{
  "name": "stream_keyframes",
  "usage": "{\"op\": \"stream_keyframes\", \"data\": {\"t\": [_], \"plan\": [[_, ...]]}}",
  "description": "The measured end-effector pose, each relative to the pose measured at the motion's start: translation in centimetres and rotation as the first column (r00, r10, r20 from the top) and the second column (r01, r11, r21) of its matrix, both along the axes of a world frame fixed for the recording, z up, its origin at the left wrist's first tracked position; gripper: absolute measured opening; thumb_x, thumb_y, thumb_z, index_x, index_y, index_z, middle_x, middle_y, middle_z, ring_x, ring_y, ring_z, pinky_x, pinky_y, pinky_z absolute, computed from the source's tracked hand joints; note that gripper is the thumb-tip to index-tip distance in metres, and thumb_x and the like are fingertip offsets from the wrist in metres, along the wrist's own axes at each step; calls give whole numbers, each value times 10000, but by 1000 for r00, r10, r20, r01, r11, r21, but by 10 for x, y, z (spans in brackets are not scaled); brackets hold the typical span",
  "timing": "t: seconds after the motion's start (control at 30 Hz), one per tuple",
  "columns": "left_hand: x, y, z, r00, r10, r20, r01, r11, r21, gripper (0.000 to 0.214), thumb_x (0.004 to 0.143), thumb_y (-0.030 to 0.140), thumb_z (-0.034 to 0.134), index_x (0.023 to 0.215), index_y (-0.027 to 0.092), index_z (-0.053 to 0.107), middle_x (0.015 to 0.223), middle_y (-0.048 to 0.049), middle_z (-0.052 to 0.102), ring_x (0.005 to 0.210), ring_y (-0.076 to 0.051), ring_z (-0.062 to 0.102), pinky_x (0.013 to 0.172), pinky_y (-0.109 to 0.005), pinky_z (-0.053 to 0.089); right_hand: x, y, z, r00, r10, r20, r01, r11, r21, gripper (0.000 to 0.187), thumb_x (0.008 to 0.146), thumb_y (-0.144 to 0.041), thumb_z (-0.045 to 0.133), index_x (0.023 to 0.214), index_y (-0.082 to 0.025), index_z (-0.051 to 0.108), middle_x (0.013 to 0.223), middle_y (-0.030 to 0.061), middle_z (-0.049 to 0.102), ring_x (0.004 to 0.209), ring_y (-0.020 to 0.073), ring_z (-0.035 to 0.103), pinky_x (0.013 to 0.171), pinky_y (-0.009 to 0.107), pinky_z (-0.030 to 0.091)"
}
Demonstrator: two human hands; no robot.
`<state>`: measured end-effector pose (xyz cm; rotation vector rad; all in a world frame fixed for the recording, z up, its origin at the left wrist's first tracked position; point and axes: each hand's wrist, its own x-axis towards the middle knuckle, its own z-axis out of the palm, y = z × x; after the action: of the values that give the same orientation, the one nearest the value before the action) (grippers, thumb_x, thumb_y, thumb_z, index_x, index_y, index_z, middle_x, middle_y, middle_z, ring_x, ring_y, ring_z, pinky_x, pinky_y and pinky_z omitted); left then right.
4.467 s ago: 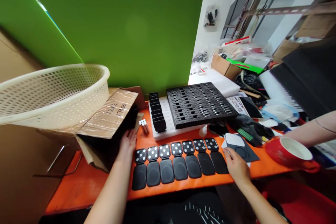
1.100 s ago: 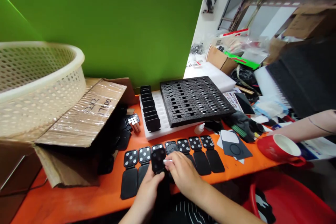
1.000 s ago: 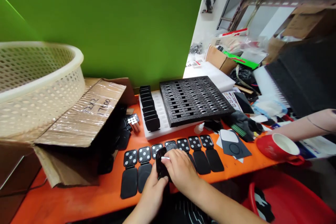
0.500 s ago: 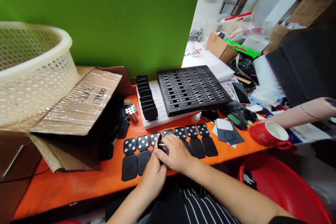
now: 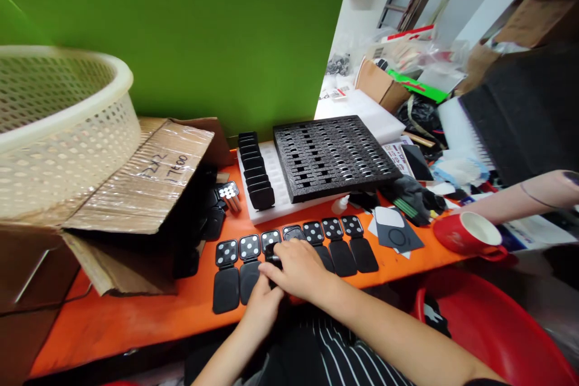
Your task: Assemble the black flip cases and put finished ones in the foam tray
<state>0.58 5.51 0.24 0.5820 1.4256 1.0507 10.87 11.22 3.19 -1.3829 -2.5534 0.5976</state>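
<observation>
My right hand (image 5: 296,268) is closed around a small black piece (image 5: 272,251), which pokes out past its fingertips. My left hand (image 5: 263,301) presses against the same piece from the front left, its thumb close to the right thumb. Most of the piece is hidden by the fingers, so its kind is unclear. Both hands are over a row of black hinged folding stands, each with a square head with pale dots and a flat dark plate. The leftmost stand (image 5: 226,291) and the rightmost stand (image 5: 363,254) lie unfolded; my hands cover the middle ones.
Behind the row, black plates stand upright (image 5: 261,198) in a white foam tray (image 5: 284,208), beside a slotted black foam block (image 5: 335,184). An open carton (image 5: 136,193) and white basket (image 5: 67,151) are at left. A red mug (image 5: 452,235) stands right, above a red basin (image 5: 497,325).
The black piece has turned from upright to lower between my hands. My right hand has rolled over it, and my left fingers have dropped lower. The view has shifted slightly.
</observation>
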Motion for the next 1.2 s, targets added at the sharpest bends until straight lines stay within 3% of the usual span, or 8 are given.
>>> {"op": "stream_keyframes", "data": {"t": [0.13, 0.23, 0.33, 0.47, 0.6, 0.77, 0.9, 1.2], "plan": [[-16, -10, -2, 996, 91, 24, -90, 995, -41, 207, 618, 193, 688, 812, 132, 652, 936, -104, 693, 1089, -331, 548, 960, -387, 398, -14, -2, 6, 995, 77, 63, -72, 995, -67, 431, 836, -546, 493, 897, -145, 635, 862, 137, 672, 844, 283, 612, 746, 400, 448], [-32, -19, -1, 968, 194, 158, -181, 979, -91, 242, 688, 243, 680, 913, 167, 632, 884, -69, 706, 946, -271, 639, 847, -354, 488, -27, 4, 7, 988, 41, -147, -57, 993, -106, 342, 849, -466, 518, 989, -165, 603, 938, 111, 659, 894, 258, 606, 766, 374, 459], [-50, -21, -3, 881, 360, 307, -309, 929, -204, 215, 750, 252, 661, 940, 166, 614, 796, -67, 710, 688, -223, 688, 618, -305, 548, -46, 20, 2, 906, -83, -414, 6, 983, -185, 224, 902, -295, 455, 1043, -180, 586, 1045, 88, 637, 960, 198, 596, 832, 326, 459], [-72, -12, -9, 814, 489, 313, -457, 872, -175, 165, 801, 176, 591, 952, 121, 629, 795, -94, 716, 648, -210, 697, 563, -270, 555, -81, 47, -7, 861, -79, -503, 16, 992, -129, 306, 875, -197, 453, 1160, -132, 544, 1218, 133, 570, 1136, 211, 522, 979, 347, 399], [-86, -1, -8, 801, 482, 355, -470, 874, -124, 180, 801, 194, 589, 950, 115, 652, 826, -99, 721, 716, -222, 705, 651, -295, 569, -112, 66, -18, 872, -81, -483, 63, 997, -53, 373, 850, -175, 438, 1213, -117, 500, 1249, 159, 532, 1195, 238, 470, 1022, 393, 366], [-92, -3, -8, 793, 465, 394, -453, 882, -130, 267, 776, 230, 626, 1005, 96, 650, 853, -124, 723, 699, -234, 706, 597, -286, 566, -138, 70, -36, 787, -315, -531, 266, 949, -168, 573, 820, -199, 473, 1362, -91, 321, 1401, 202, 372, 1319, 284, 325, 1086, 459, 273], [-93, -10, -15, 786, 474, 397, -453, 878, -152, 241, 801, 228, 597, 979, 76, 654, 773, -132, 722, 662, -228, 704, 554, -269, 555, -154, 79, -41, 757, -370, -539, 309, 929, -204, 588, 802, -182, 485, 1361, -104, 319, 1385, 183, 396, 1312, 280, 335, 1086, 440, 276], [-95, -16, -19, 772, 474, 425, -449, 878, -165, 225, 802, 231, 599, 959, 83, 664, 737, -116, 719, 586, -210, 687, 515, -277, 550, -162, 100, -30, 891, -292, -347, 275, 956, -97, 479, 746, -27, 394, 1201, -147, 481, 1161, 134, 539, 1113, 236, 493, 953, 362, 390]]}}
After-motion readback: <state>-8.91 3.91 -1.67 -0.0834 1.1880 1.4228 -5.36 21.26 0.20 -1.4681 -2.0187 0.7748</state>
